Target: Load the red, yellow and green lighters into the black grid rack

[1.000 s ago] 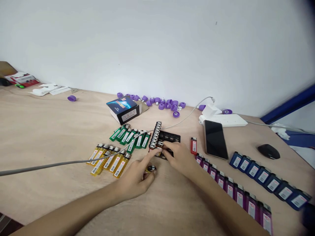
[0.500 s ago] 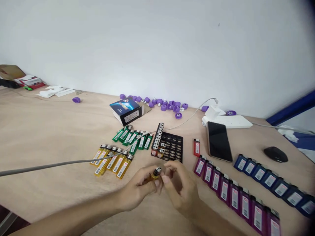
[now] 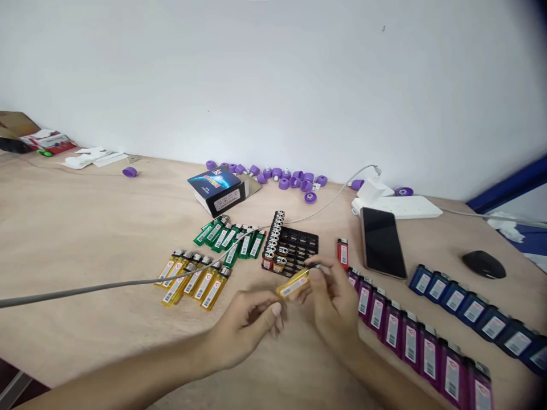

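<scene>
A yellow lighter (image 3: pixel 294 285) is pinched by its metal-topped end between the thumb and fingers of my right hand (image 3: pixel 333 296). It lies slanted, label facing up, in front of the black tray (image 3: pixel 305 239). My left hand (image 3: pixel 254 322) is just left of the lighter's lower end, its thumb apart from its half-curled fingers; the index fingertip is close to that end, and I cannot tell if it touches. Inside the tray, a row of upright lighters (image 3: pixel 273 242) fills the left side, with a couple more beside it at the front.
Yellow lighters (image 3: pixel 206 285) and green lighters (image 3: pixel 231 239) lie to the left, under a grey cable (image 3: pixel 106 285). To the right are purple lighters (image 3: pixel 411 339), blue lighters (image 3: pixel 473 310), a red lighter (image 3: pixel 342 253), a phone (image 3: pixel 383 242) and a mouse (image 3: pixel 484 265). A box (image 3: pixel 220 191) and purple caps (image 3: pixel 294 181) sit behind.
The yellow lighter has passed from my left hand to my right and turned from end-on to lying slanted. My right hand has moved slightly right and up; my left fingers have loosened.
</scene>
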`<move>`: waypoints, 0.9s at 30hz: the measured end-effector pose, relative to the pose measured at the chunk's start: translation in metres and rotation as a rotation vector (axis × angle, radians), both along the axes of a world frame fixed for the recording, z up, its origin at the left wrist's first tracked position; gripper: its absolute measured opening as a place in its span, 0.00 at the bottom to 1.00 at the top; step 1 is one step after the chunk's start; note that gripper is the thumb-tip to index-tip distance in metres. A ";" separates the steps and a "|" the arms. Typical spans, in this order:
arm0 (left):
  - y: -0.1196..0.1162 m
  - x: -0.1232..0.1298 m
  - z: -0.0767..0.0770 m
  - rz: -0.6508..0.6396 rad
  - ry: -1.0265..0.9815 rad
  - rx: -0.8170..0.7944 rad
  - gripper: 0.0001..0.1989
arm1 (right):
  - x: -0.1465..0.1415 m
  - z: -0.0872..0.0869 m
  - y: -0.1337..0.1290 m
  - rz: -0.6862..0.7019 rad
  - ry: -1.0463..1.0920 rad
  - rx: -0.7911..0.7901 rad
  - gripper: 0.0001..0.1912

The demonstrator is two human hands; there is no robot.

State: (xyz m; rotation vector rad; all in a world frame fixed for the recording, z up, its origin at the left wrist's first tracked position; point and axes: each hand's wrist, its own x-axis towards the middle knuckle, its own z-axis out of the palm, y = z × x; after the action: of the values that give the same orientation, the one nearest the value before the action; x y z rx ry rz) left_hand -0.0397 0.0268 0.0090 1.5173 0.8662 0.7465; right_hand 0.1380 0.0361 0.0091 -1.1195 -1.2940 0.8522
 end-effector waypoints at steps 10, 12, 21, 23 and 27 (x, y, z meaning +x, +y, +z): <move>0.016 -0.015 0.010 0.214 0.470 1.051 0.29 | 0.020 -0.006 0.047 -0.150 -0.125 0.080 0.19; 0.017 -0.013 0.010 0.142 0.579 1.052 0.33 | 0.019 -0.011 0.052 -0.090 -0.217 0.072 0.21; 0.017 -0.008 0.005 -0.003 0.818 0.990 0.29 | 0.016 -0.015 0.058 0.091 -0.475 0.092 0.18; 0.017 -0.008 0.004 0.004 0.815 0.996 0.28 | 0.016 -0.013 0.058 0.104 -0.516 0.114 0.17; 0.016 -0.008 0.004 0.008 0.799 0.997 0.26 | 0.016 -0.011 0.058 0.094 -0.539 0.148 0.17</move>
State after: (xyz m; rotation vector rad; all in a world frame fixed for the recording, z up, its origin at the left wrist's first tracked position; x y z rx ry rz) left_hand -0.0476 0.0430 0.0132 2.8138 1.1384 0.5847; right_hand 0.1536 0.0940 -0.0017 -1.2215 -1.8326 0.5224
